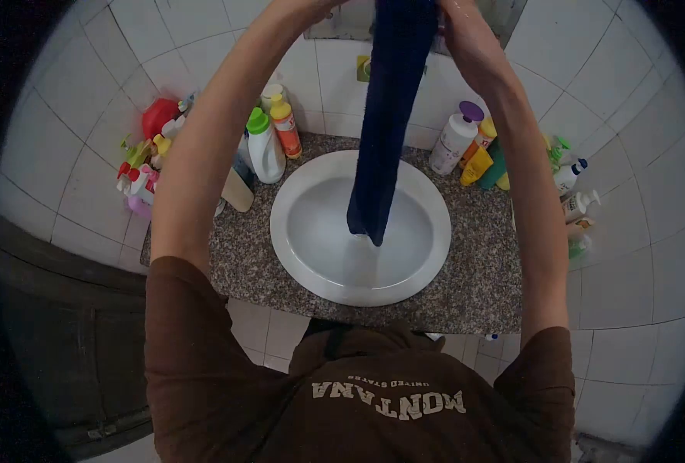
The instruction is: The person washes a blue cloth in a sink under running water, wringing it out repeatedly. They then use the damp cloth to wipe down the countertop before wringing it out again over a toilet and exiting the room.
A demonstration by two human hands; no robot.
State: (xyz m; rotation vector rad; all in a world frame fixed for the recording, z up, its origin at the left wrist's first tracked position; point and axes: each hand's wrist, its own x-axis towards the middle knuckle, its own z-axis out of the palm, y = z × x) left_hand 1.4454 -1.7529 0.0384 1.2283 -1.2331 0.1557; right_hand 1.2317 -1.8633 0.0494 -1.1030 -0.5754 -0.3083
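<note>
1 long navy cloth point(393, 116) hangs lengthwise, lower end toward the sink point(278, 231).

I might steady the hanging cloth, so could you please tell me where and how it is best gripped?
I would probably pinch the dark blue cloth a little above its lower end, coming level from the wearer's side. It hangs as a long, narrow strip, its lower part free over the white basin, while the right hand is beside it at the picture's top.
</note>
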